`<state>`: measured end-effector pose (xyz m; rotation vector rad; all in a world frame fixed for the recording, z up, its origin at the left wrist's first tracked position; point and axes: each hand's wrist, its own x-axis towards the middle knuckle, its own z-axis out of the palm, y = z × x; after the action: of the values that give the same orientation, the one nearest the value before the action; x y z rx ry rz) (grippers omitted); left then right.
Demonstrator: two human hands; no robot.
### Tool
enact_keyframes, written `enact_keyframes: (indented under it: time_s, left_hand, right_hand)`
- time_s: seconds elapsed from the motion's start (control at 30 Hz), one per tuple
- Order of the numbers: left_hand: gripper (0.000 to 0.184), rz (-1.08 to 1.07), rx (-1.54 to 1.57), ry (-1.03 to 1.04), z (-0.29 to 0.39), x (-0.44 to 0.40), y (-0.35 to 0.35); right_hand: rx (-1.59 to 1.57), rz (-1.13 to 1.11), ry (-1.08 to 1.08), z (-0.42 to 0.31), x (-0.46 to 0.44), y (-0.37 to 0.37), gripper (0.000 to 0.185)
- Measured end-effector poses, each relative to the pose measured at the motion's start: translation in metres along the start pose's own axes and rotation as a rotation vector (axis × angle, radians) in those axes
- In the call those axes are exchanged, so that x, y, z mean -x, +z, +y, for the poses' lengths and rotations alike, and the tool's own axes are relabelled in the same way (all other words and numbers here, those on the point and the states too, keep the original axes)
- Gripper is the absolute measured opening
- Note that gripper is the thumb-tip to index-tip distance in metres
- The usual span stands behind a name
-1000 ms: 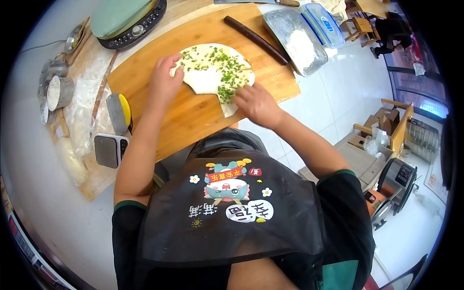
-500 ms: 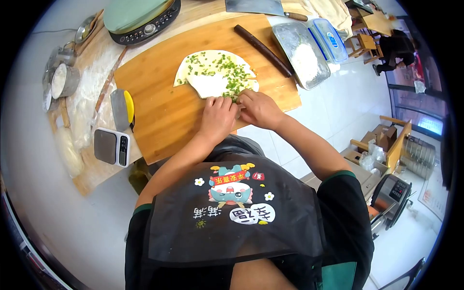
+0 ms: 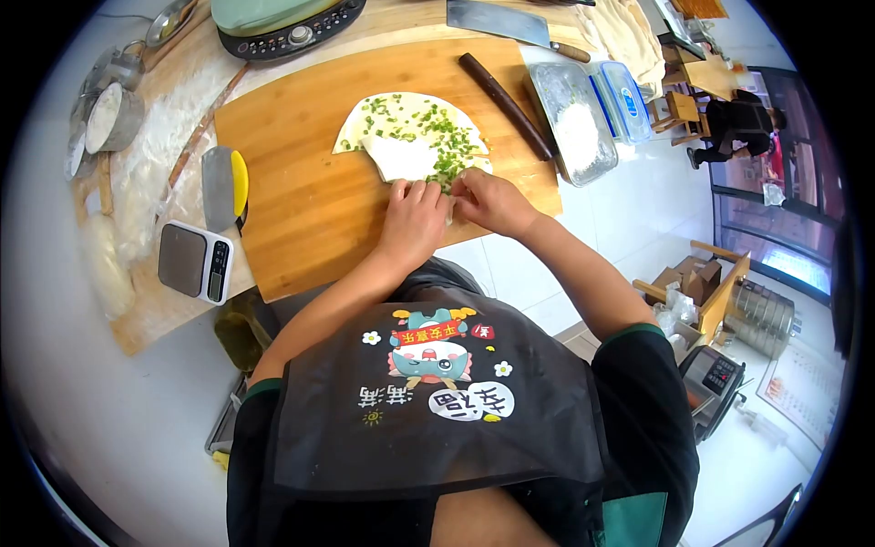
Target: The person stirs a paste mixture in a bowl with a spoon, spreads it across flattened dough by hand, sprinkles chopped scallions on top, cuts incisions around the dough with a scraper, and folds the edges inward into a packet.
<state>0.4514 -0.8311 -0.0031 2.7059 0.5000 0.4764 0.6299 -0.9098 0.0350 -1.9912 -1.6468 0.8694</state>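
A round sheet of dough [image 3: 360,126] sprinkled with chopped green onion lies on the wooden board [image 3: 301,201], with one section folded over into a white flap. At the dough's near edge, my left hand [image 3: 417,214] has its fingers curled onto the dough. Close beside it on the right, my right hand [image 3: 488,202] pinches the same edge. The bit of dough between the fingertips is mostly hidden. Beyond the dough, a dark rolling pin [image 3: 504,105] rests on the board's right side.
Left of the board are a yellow-edged scraper [image 3: 221,189], a scale [image 3: 194,263] and a metal cup of flour [image 3: 115,118]. Behind it sit an electric griddle [image 3: 292,36] and a cleaver [image 3: 497,20]. A flour container [image 3: 579,128] stands right; a person [image 3: 738,126] is farther off.
My left hand has come from the dough's far left side to its near edge, beside my right hand. The flap's near end is now gathered under the fingers. The view has shifted slightly.
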Motion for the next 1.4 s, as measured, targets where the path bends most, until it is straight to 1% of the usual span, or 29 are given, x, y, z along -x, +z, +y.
enact_keyframes:
  time_s: [0.1, 0.17, 0.2, 0.27, 0.33, 0.43, 0.47, 0.57, 0.67, 0.77, 0.8, 0.83, 0.9, 1.0, 1.1, 1.13, 1.17, 1.2, 1.23, 1.3, 1.33, 1.4]
  left_hand:
    - [0.022, -0.001, 0.060, -0.074, -0.008, -0.001, 0.009]
    - [0.020, 0.005, 0.152, -0.144, -0.010, -0.002, 0.006]
    - [0.019, 0.032, 0.179, -0.135, -0.009, -0.003, 0.001]
    - [0.018, 0.080, 0.232, -0.121, -0.006, 0.000, -0.012]
    - [0.018, 0.057, 0.105, -0.032, -0.004, 0.004, -0.010]
    - [0.017, 0.032, -0.032, 0.080, -0.004, 0.006, 0.004]
    - [0.017, 0.025, -0.068, 0.111, -0.005, 0.005, 0.008]
    - [0.017, 0.021, 0.016, 0.035, -0.011, 0.002, 0.014]
    - [0.016, -0.033, 0.291, -0.224, -0.020, -0.004, 0.007]
    - [0.017, -0.183, 0.882, -0.716, -0.037, -0.022, -0.023]
    - [0.018, -0.161, 1.104, -0.859, -0.045, -0.030, -0.034]
    - [0.018, -0.094, 1.188, -0.957, -0.050, -0.037, -0.047]
    - [0.017, 0.014, 1.073, -0.899, -0.079, -0.039, -0.034]
    - [0.018, 0.076, 0.769, -0.770, -0.113, -0.032, -0.014]
    - [0.021, 0.344, 0.343, -0.503, -0.106, -0.028, -0.030]
    - [0.023, 0.260, 0.269, -0.354, -0.097, -0.029, -0.039]
    - [0.026, 0.178, 0.192, -0.207, -0.082, -0.030, -0.052]
    - [0.028, 0.096, 0.113, -0.061, -0.071, -0.030, -0.059]
    - [0.031, 0.059, 0.068, 0.005, -0.064, -0.028, -0.057]
    - [0.037, -0.011, -0.024, 0.146, -0.056, -0.023, -0.043]
    - [0.045, -0.090, -0.086, 0.055, -0.058, -0.019, -0.036]
    - [0.048, -0.097, -0.100, 0.046, -0.066, -0.015, -0.037]
  right_hand:
    - [0.357, 0.115, -0.474, 0.000, -0.002, -0.005, 0.019]
    - [0.454, 0.111, -0.470, 0.007, -0.002, 0.003, 0.019]
    - [0.503, 0.110, -0.471, 0.010, -0.003, 0.005, 0.018]
    - [0.335, 0.084, -0.233, 0.009, -0.008, 0.006, 0.016]
    - [0.186, 0.029, -0.004, 0.002, -0.011, 0.002, 0.014]
    - [0.010, -0.172, 0.148, 0.005, -0.023, -0.011, 0.018]
    - [0.007, -0.203, 0.173, 0.007, -0.025, -0.013, 0.020]
    - [-0.059, -0.244, 0.205, 0.005, -0.027, -0.019, 0.019]
    - [-0.308, -0.294, 0.319, 0.000, -0.033, -0.029, 0.018]
    - [-0.654, -0.316, 0.469, -0.018, -0.048, -0.043, 0.014]
    - [-0.702, -0.320, 0.450, -0.013, -0.059, -0.042, 0.017]
    - [-0.710, -0.269, 0.426, -0.013, -0.069, -0.039, 0.020]
    - [-0.623, -0.171, 0.362, -0.022, -0.086, -0.038, 0.025]
    - [-0.269, 0.038, 0.291, -0.023, -0.091, -0.040, 0.028]
    - [-0.032, 0.168, 0.413, -0.002, -0.070, -0.054, 0.030]
    - [0.045, 0.176, 0.497, 0.004, -0.056, -0.056, 0.031]
    - [0.156, 0.150, 0.601, 0.016, -0.045, -0.051, 0.037]
    - [0.232, 0.125, 0.648, 0.019, -0.036, -0.043, 0.040]
    - [0.303, 0.100, 0.697, 0.019, -0.024, -0.034, 0.043]
    - [0.279, 0.127, 0.745, 0.018, -0.017, -0.010, 0.046]
    - [0.274, 0.223, 0.740, 0.020, -0.016, 0.003, 0.040]
    - [0.282, 0.326, 0.645, 0.029, -0.017, 0.021, 0.038]
